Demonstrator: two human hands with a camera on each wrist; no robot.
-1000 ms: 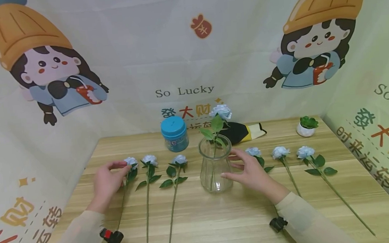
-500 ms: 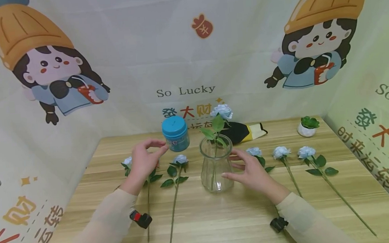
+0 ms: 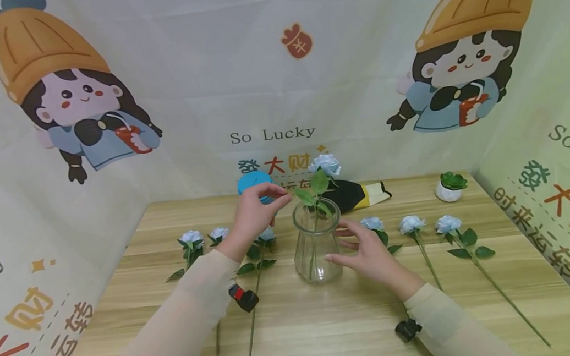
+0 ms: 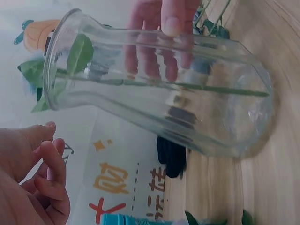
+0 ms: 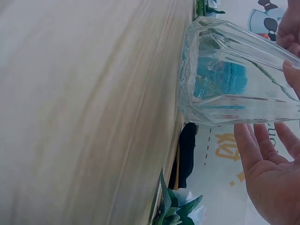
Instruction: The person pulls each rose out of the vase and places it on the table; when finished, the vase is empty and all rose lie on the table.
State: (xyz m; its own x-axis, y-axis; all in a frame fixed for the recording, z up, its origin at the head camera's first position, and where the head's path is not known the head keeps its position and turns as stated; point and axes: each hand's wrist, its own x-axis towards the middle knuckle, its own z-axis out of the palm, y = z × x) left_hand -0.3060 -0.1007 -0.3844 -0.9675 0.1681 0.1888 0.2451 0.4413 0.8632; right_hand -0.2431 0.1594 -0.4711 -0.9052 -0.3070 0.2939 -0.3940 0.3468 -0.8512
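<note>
A clear glass vase (image 3: 318, 261) stands upright on the wooden table, holding one pale blue rose (image 3: 325, 165) with green leaves. My right hand (image 3: 372, 257) grips the vase from its right side; the left wrist view has its thumb on one face and the fingers (image 4: 150, 61) visible through the glass. Left of the vase mouth, my left hand (image 3: 254, 216) hovers near the rose's leaves (image 4: 35, 75) with nothing between its fingers. Its thumb points toward the rim and the other fingers are loosely bent, apart from the glass.
Pale blue roses lie on both sides: a left rose (image 3: 191, 239), a right rose (image 3: 448, 223) and several others. At the back are a blue-lidded jar (image 3: 253, 183), partly hidden by my left hand, a black and yellow item (image 3: 348, 195) and a potted succulent (image 3: 449, 188).
My left hand has moved from the leftmost rose across to the right, up beside the vase mouth, leaving that rose on the table. The right hand and vase have stayed put.
</note>
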